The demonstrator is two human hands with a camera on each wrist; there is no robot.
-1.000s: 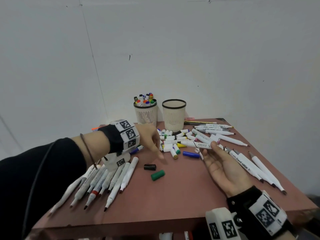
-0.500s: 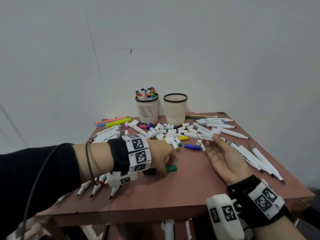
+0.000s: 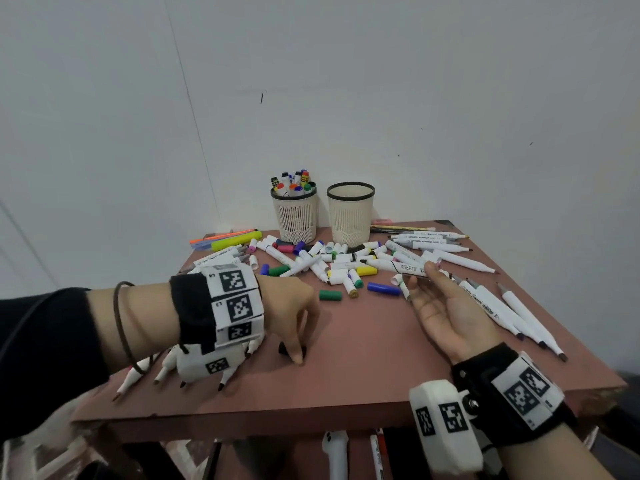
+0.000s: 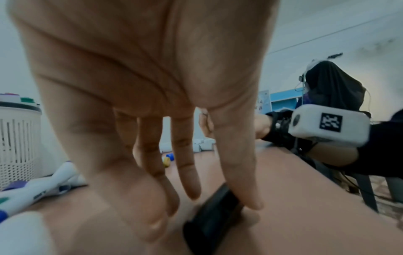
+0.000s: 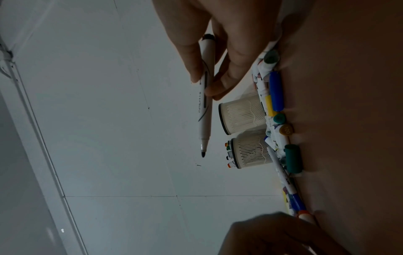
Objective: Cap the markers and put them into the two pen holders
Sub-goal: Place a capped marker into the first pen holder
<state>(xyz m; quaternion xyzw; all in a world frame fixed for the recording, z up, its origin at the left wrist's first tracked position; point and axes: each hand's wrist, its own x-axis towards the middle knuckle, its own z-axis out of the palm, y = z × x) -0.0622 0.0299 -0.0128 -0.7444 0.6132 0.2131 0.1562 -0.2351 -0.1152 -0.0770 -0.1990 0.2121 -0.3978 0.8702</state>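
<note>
My left hand (image 3: 294,353) reaches down at the table's near middle, its thumb and forefinger pinching a small black cap (image 3: 286,349) that lies on the wood. The left wrist view shows the black cap (image 4: 216,220) between those fingertips. My right hand (image 3: 420,275), palm up, holds a white uncapped marker (image 3: 412,268) above the table. The right wrist view shows that marker (image 5: 205,103) with its bare black tip. At the back stand two cream pen holders: the left holder (image 3: 294,216) has several capped markers, the right holder (image 3: 350,216) looks empty.
A green cap (image 3: 330,295) and a blue cap (image 3: 383,288) lie loose beyond my left hand. A heap of caps and markers (image 3: 339,265) fills the middle back. Uncapped white markers (image 3: 502,306) lie on the right and more (image 3: 166,368) under my left wrist. The brown table (image 3: 363,358) ends close in front.
My left hand has come down from above the table onto the loose caps and now pinches the black one; the green cap lies free. The right hand still holds the same marker.
</note>
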